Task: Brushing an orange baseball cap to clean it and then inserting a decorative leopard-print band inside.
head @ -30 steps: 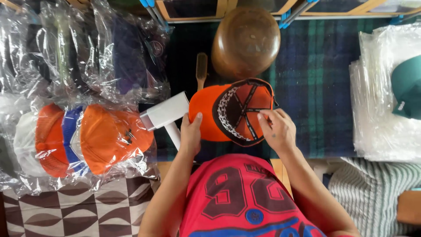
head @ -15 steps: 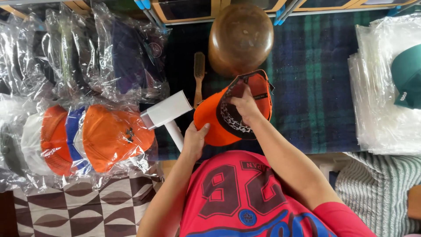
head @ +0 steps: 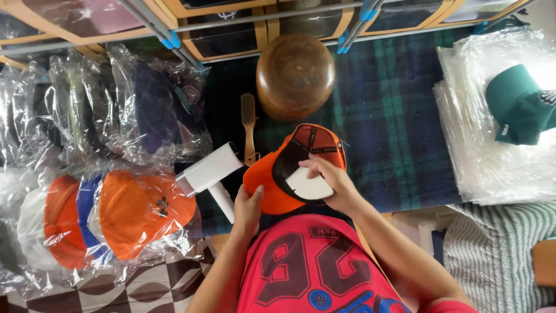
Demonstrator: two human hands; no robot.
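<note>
An orange cap [head: 278, 179] is lying upside down on the plaid blanket [head: 394, 133], its dark lining facing up. The right hand [head: 330, 182] is pressing a white curved card [head: 308, 186] into the crown, fingers spread flat over it. The left hand [head: 249, 203] is gripping the stiff brim, fingers curled around its edge. Just beside it are lying a white lint roller [head: 209, 174] and a wooden brush [head: 249, 124]; a rounded wooden hat block [head: 295, 75] is sitting beyond. Crinkly plastic-bagged caps [head: 136, 211] are piling up at the left.
</note>
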